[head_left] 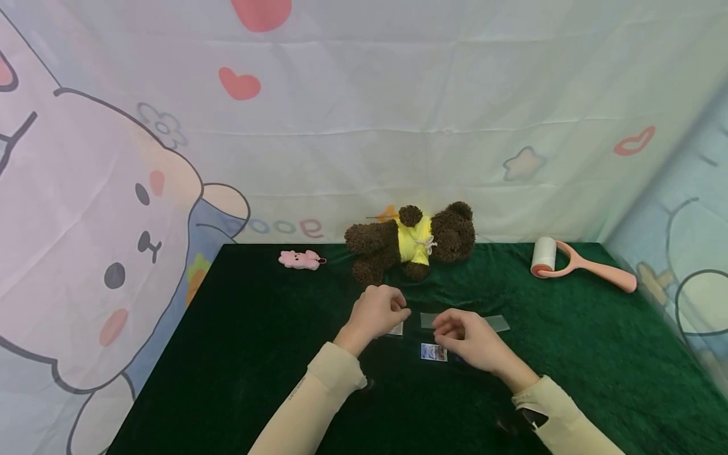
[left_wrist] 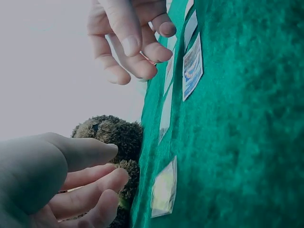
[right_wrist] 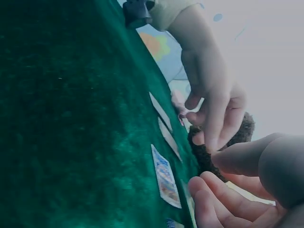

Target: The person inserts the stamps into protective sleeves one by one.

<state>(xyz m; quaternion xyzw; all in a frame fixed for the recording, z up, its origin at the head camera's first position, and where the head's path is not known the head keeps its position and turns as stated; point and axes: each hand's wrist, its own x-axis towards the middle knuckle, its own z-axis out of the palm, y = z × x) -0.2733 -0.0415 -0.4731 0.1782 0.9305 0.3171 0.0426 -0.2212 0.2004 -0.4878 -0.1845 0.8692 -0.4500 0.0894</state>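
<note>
My left hand (head_left: 376, 315) hovers over a small pale rectangle (head_left: 396, 329), which lies on the green cloth. In the left wrist view its thumb and fingers are spread apart with nothing between them. To its right, my right hand (head_left: 471, 340) is loosely bent just above a small blue printed card (head_left: 434, 352). The right wrist view shows that card (right_wrist: 166, 176) flat on the cloth below the fingers, which hold nothing visible. Clear strips (head_left: 428, 320) lie behind the card, partly hidden by the right hand; one end (head_left: 497, 323) shows at its right.
A brown teddy bear (head_left: 452, 237) in a yellow shirt lies along the back edge. Left of it is a small pink plush (head_left: 299, 260). A lint roller (head_left: 580, 265) with a peach handle rests at the back right. A patterned curtain (head_left: 364, 114) hangs behind the table.
</note>
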